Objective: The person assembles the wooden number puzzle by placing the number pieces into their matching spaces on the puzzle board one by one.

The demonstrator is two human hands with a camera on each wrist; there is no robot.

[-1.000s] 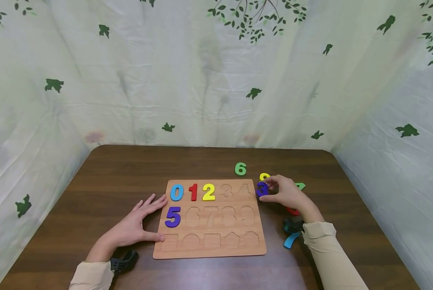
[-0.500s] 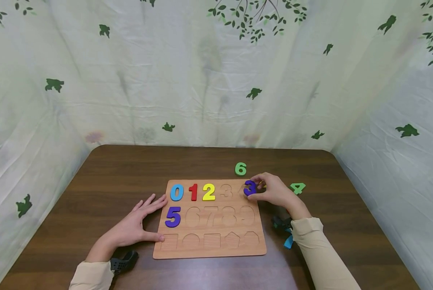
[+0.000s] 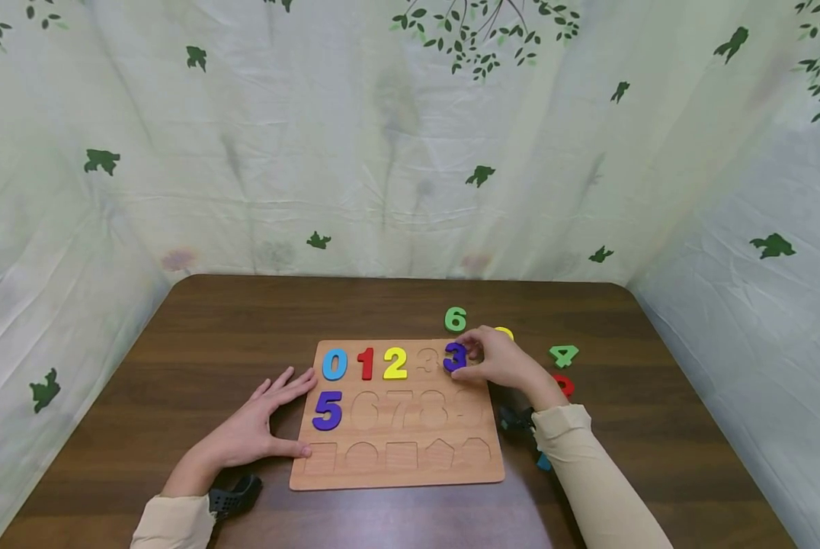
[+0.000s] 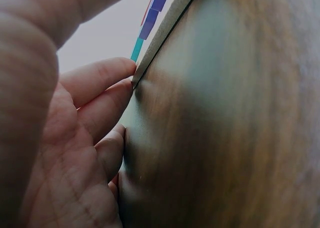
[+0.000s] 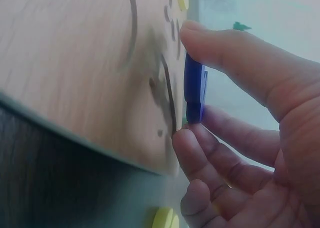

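Observation:
My right hand (image 3: 502,361) pinches a purple number 3 (image 3: 454,357) between thumb and fingers, over the top right of a wooden puzzle board (image 3: 396,476). In the right wrist view the purple 3 (image 5: 194,88) stands edge-on, close over the board's grooves. My left hand (image 3: 259,427) lies with spread, straight fingers against the board's left edge, its thumb on the lower left corner. On the board sit a blue 0 (image 3: 334,364), a red 1 (image 3: 366,364), a yellow 2 (image 3: 395,364) and a purple 5 (image 3: 328,411). A 3-shaped recess lies just left of the held piece.
Beyond the board lies a green 6 (image 3: 455,319). To its right are a partly hidden yellow piece (image 3: 505,333), a green 4 (image 3: 564,356) and a red piece (image 3: 565,385). A blue piece (image 3: 543,461) shows beside the right sleeve (image 3: 581,450). The table (image 3: 300,305) is dark wood.
My right hand has carried the purple 3 leftward from beside the board to over its top row. The red piece now shows beside the arm. My left hand has stayed still.

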